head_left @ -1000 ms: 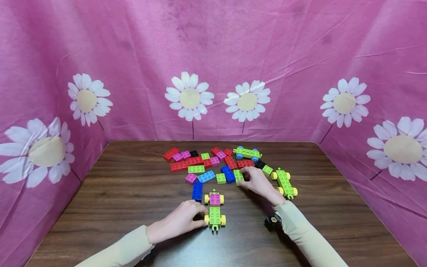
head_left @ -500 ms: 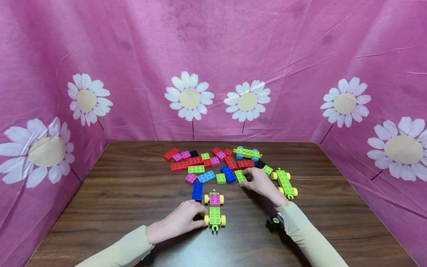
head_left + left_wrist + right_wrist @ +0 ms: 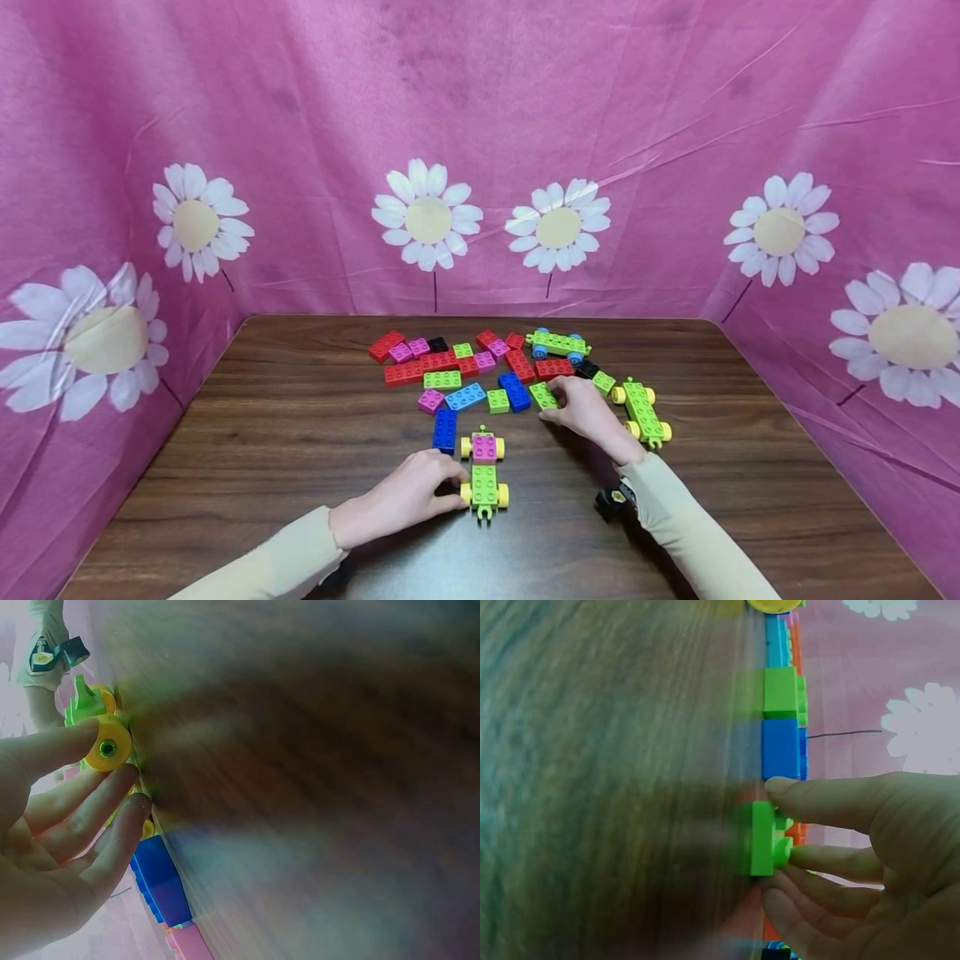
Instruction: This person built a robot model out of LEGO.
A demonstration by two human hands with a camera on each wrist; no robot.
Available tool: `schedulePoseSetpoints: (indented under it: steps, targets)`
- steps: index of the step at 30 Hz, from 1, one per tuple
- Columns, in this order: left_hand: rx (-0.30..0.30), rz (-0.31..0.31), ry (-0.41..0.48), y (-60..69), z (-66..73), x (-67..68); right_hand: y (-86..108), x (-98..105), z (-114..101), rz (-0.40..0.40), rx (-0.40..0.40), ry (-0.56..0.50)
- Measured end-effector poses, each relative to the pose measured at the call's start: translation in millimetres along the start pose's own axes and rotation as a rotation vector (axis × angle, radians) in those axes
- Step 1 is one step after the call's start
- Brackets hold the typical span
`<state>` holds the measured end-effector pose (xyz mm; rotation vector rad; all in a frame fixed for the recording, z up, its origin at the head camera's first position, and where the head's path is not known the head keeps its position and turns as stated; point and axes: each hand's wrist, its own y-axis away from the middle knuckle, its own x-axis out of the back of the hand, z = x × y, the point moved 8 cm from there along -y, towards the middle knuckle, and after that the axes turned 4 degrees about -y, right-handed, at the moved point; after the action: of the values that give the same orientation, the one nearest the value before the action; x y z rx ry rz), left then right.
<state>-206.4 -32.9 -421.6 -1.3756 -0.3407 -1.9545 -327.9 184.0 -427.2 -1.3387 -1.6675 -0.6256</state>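
The right hand [image 3: 587, 412] has its grip on a green brick [image 3: 542, 395], thumb at one end and curled fingers at the other. The brick is bright lime, with round studs on its upper face; it lies slightly askew, its right part hidden by the fingers. Whether it rests flat on the desk [image 3: 247, 433] or is just lifted, I cannot tell.

The left hand [image 3: 401, 497] grips a yellow wheel [image 3: 107, 748] between thumb and fingers; the wheel is smooth and round with a green hub. It belongs to a long green wheeled base [image 3: 483, 483], which stands upright on the desk in front of the person. The base has four yellow wheels, a forked hitch at the near end, a small knob at the far end, and bare studs on its near half; a pink brick [image 3: 484, 448] sits on its far half.

Just left of the green brick lie a blue brick [image 3: 514, 392] and a square green brick [image 3: 498, 401]. Another yellow-wheeled base [image 3: 643, 412] stands right of the right hand. Farther back are a red brick [image 3: 553, 368] and a blue-wheeled base [image 3: 558, 342]. Pink cloth [image 3: 300, 125] printed with daisies hangs behind the desk.
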Motion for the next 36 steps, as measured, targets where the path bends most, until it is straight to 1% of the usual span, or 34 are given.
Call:
schedulePoseSetpoints:
  steps: [5,11,15,19,26,31,34,36]
  targets:
    - [0.016,-0.004,0.002,-0.3,-1.4,-0.9,-0.6,1.6,-3.4,0.002,0.017,0.009]
    - [0.005,-0.003,0.002,-0.7,0.2,-2.1,-2.5,1.0,-4.4,0.004,0.012,0.023]
    - [0.010,-0.010,0.001,-0.7,0.8,-2.6,-2.2,0.2,-2.4,-0.010,-0.021,0.035]
    - [0.002,0.000,-0.003,-0.2,1.0,-1.0,-1.2,-1.3,0.2,-0.036,-0.041,0.046]
    - [-0.004,0.006,-0.002,-0.3,0.0,-0.4,1.4,-0.9,1.2,-0.059,-0.034,0.052]
    - [0.002,-0.002,0.003,-0.4,-0.6,-2.4,5.1,4.6,-7.9,-0.055,-0.018,0.056]
    - [0.019,-0.010,0.011,-0.3,-1.6,-3.1,8.5,9.8,-20.1,-0.039,0.020,0.056]
    - [0.017,-0.007,0.010,-0.2,-1.7,-3.0,11.6,12.6,-29.8,-0.030,0.050,0.058]
